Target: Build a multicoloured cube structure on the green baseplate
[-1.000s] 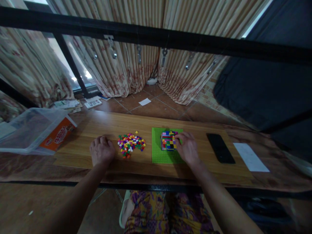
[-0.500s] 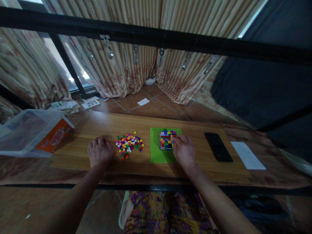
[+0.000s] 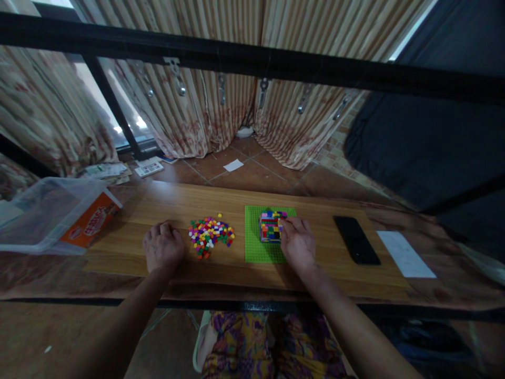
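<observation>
A small hollow block of colourful toy bricks [image 3: 270, 231] stands on a green studded baseplate [image 3: 254, 252]. My right hand [image 3: 299, 243] is at its right side, thumb and forefinger pinched on a toy brick at the top of that wall; the fingers hide most of it. To the left, a loose pile of small multicoloured bricks [image 3: 211, 234] lies on the wooden board [image 3: 221, 271]. My left hand [image 3: 163, 247] rests on the board just left of the pile, its fingers curled under into a loose fist. Nothing shows in it.
A clear plastic tub [image 3: 51, 216] with an orange label stands at the far left. Right of the baseplate lie a black phone [image 3: 356, 239] and a white sheet of paper [image 3: 406, 254]. A dark metal bar [image 3: 244, 57] crosses in front of the curtains, above the board.
The view has shifted very slightly. My right hand stays at the brick block's right wall with only a tiny finger movement; my left hand has stayed where it was.
</observation>
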Demonstrator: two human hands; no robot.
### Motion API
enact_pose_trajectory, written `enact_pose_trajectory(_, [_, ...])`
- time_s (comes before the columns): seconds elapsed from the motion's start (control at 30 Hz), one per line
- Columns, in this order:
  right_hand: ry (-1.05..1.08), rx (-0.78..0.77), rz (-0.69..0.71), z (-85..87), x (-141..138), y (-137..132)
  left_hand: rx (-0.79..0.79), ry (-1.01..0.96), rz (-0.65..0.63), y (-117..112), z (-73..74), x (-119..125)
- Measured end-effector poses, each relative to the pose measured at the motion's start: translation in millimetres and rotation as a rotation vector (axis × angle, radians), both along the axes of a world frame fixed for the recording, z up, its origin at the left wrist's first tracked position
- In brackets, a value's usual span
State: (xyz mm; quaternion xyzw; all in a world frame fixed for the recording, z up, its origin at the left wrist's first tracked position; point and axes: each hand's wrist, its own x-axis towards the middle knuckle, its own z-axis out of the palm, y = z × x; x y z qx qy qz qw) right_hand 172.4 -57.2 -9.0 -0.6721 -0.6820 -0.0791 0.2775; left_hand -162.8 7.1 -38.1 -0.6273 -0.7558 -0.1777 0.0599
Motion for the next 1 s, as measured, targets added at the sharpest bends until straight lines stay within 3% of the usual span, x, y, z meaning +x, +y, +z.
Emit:
enact_pose_trajectory(0.33, [-0.02,0.035,0.032,-6.3,3,1,0.006,-0.002,0.0,0,0.3,0])
enact_pose_trajectory(0.63, [0.025,-0.031,0.042,4.4,7,-2,0.013,0.025,-0.009,0,-2.6,-3])
enact_pose_trajectory(0.87, [0.313,0.169,-0.056,2.5,1,-35,0.03,0.024,-0.005,0,-0.6,-1])
enact_pose_trajectory(1.0, [0.364,0.119,0.079,-11.5,-33,-60,0.025,0.026,-0.01,1,-0.4,-1])
